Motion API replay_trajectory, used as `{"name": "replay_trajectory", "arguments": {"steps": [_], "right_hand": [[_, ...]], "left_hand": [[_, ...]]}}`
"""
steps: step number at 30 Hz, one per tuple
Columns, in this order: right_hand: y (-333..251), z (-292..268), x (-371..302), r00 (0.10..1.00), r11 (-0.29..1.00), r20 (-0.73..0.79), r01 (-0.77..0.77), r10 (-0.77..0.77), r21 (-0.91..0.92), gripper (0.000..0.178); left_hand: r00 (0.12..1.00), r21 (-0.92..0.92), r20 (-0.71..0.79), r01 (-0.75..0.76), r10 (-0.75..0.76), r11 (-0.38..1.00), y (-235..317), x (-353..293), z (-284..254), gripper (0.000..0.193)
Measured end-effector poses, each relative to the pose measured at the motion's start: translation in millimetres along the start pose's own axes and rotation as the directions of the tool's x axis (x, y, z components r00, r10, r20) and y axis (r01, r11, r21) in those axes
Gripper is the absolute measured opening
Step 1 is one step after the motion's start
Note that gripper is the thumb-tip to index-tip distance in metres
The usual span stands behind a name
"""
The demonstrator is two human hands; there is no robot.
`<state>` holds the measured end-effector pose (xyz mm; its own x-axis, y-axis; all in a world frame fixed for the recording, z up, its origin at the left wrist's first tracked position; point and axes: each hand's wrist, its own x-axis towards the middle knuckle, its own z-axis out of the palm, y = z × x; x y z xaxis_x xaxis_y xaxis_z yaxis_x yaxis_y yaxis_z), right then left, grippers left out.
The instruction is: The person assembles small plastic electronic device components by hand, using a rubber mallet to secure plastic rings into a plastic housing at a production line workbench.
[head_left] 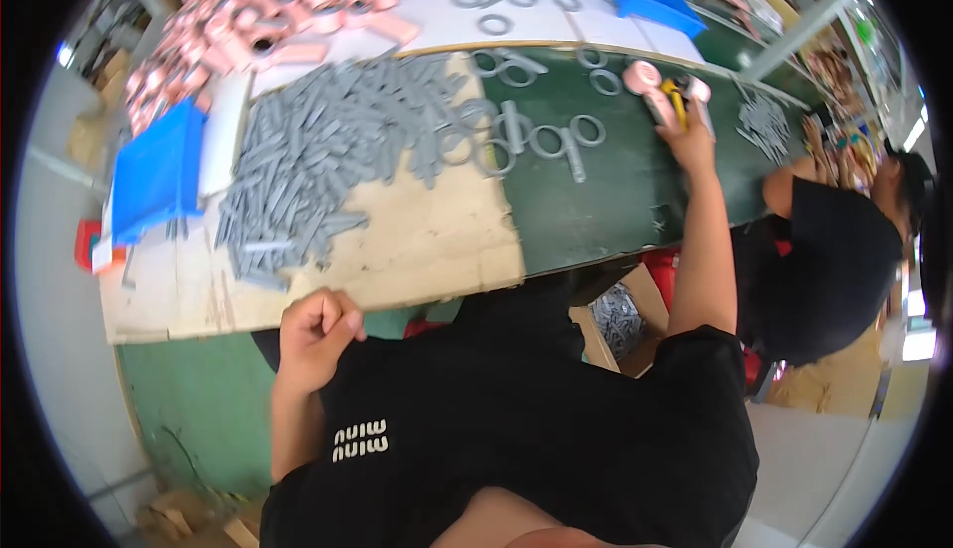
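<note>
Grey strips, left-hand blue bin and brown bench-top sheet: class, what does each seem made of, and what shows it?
Grey strips: probably matt plastic; uniform grey, though coated metal is possible.
Blue bin: likely smooth plastic; even, vivid colour.
Brown sheet: apparently dull cardboard; tan, ragged right edge.

Two short rows of thick white lettering (pixel 359 440), one stacked right above the other, stand on the left chest of the black shirt (pixel 536 399) at the near side.
</note>
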<state>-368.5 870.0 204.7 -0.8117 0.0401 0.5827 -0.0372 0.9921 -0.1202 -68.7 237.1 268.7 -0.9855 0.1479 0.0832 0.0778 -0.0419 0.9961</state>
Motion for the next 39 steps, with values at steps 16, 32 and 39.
{"name": "replay_trajectory", "arguments": {"steps": [16,32,39], "right_hand": [[-319.9,-140.1,-155.9,0.96,0.805,0.05,0.203,-0.277,0.557,0.051],[-352.4,-129.4,-167.3,0.879,0.732,0.18,0.238,-0.443,0.638,0.039],[-342.3,-163.7,-163.3,0.598,0.139,0.682,-0.7,-0.422,0.7,0.046]], "left_hand": [[0.767,0.631,-0.275,-0.31,0.579,0.711,-24.5,16.2,8.9,0.031],[0.888,0.982,-0.182,0.141,0.422,0.126,-34.2,61.1,-31.5,0.019],[0.892,-0.446,-0.306,-0.442,0.331,0.779,-22.0,42.0,52.6,0.016]]}}
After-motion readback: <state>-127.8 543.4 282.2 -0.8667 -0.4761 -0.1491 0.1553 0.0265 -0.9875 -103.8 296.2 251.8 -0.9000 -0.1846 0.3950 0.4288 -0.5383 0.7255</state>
